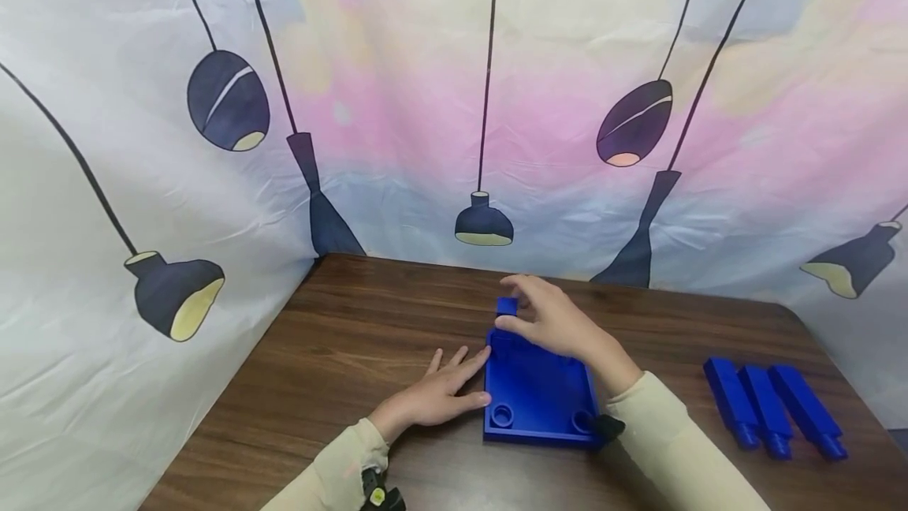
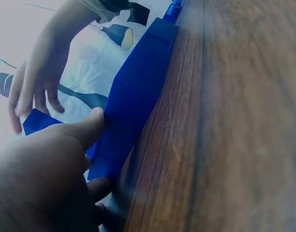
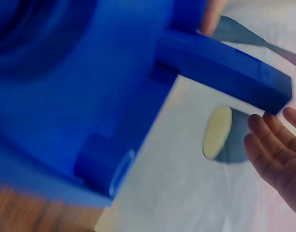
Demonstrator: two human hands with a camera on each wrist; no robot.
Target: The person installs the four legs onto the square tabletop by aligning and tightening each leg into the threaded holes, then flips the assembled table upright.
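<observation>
Right hand (image 1: 549, 318), loose, hovers by a blue post (image 1: 507, 306); spread left hand (image 1: 441, 396) touches tray (image 1: 541, 385).

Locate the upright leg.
In the head view, the upright leg stands at the far-left corner of the tray, next to the right hand and beyond the left hand.

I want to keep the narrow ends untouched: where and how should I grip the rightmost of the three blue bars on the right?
Probably from above, pinching the flat long sides of the rightmost bar about mid-shaft. It lies lengthwise, its round narrow end toward the person, and the gap to the middle bar widens that way, leaving room.
</observation>
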